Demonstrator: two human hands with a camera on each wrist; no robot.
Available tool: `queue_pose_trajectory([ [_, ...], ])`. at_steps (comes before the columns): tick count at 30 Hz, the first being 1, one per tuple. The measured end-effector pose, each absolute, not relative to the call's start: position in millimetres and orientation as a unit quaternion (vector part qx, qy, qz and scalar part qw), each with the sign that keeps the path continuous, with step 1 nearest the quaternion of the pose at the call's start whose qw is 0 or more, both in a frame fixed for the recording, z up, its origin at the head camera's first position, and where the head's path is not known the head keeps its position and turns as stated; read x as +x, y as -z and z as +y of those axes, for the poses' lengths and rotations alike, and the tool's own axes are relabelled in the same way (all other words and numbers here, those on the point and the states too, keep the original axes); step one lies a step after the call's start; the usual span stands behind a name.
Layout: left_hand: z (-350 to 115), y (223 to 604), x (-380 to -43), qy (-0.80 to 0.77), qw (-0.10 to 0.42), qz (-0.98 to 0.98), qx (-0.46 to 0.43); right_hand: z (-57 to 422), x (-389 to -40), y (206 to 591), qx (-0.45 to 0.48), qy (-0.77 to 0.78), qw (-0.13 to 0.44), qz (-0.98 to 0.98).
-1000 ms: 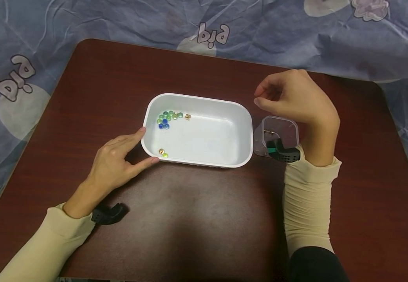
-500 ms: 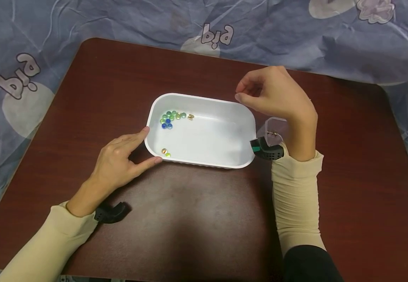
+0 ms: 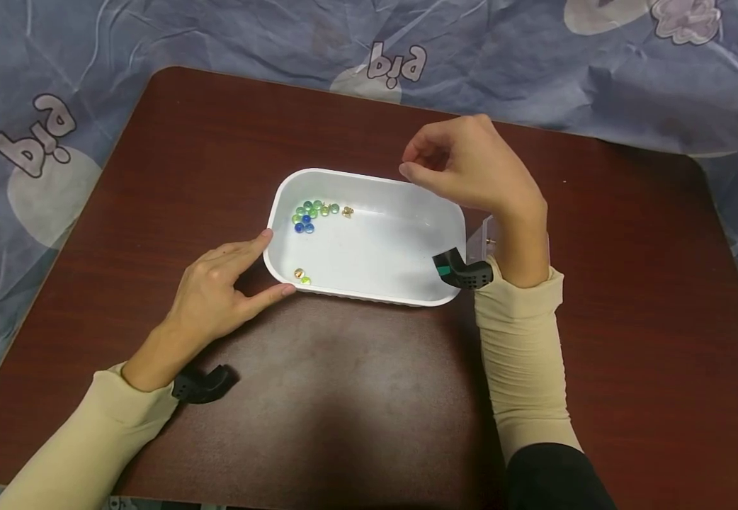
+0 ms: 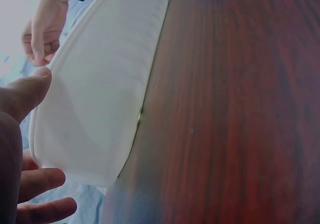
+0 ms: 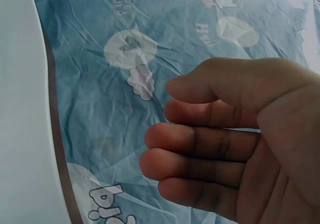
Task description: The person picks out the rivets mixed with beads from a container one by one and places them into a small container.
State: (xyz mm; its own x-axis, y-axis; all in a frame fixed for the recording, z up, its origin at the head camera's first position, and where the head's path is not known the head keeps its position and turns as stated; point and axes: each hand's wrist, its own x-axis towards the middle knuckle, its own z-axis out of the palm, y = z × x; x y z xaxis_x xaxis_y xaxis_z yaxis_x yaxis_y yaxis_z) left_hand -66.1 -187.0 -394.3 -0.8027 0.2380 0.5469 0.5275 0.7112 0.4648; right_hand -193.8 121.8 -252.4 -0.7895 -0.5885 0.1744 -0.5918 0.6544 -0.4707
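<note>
A white rectangular tray [image 3: 378, 244] sits on the table. In it lie green and blue glass beads [image 3: 306, 211], a gold charm [image 3: 347, 212] beside them, and an amber and a lime bead [image 3: 306, 280] in the near left corner. My left hand [image 3: 216, 287] steadies that corner, thumb on the near rim and straight fingers against the left end. Over the far right rim, my right hand [image 3: 471, 163] is raised with thumb and index fingertips together. A tiny gold glint shows at its fingertips in the right wrist view; the piece pinched there is mostly hidden.
A clear plastic box [image 3: 480, 241] with small gold pieces stands right of the tray, partly behind the right wrist. Black wrist cameras [image 3: 464, 273] jut from both cuffs. A patterned blue cloth [image 3: 267, 42] lies beyond the brown table's far edge.
My right hand has moved left from above the clear box to over the tray's far right rim, fingers still pinched. The left hand keeps its place at the tray; the head view shifts slightly.
</note>
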Motion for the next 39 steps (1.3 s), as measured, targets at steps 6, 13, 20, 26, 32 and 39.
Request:
queue_pose_trajectory([
  [6,-188,395,-65,0.316,0.247,-0.889,-0.221,108,-199,256,0.33,-0.281,0.02,-0.901],
  [13,-188,395,-64,0.319,0.256,-0.885,-0.223,89,-212,268,0.338,-0.289,-0.009,-0.896],
  [20,-187,393,-66,0.313,0.249,-0.888,-0.225,73,-220,285,0.358,-0.248,-0.062,-0.898],
  [26,-187,392,-66,0.31,0.243,-0.892,-0.221,66,-224,291,0.369,-0.231,-0.092,-0.896],
  [32,-187,395,-66,0.312,0.236,-0.894,-0.22,58,-227,294,0.369,-0.221,-0.106,-0.896],
  [39,-189,396,-66,0.311,0.235,-0.894,-0.219,53,-227,299,0.36,-0.194,-0.145,-0.901],
])
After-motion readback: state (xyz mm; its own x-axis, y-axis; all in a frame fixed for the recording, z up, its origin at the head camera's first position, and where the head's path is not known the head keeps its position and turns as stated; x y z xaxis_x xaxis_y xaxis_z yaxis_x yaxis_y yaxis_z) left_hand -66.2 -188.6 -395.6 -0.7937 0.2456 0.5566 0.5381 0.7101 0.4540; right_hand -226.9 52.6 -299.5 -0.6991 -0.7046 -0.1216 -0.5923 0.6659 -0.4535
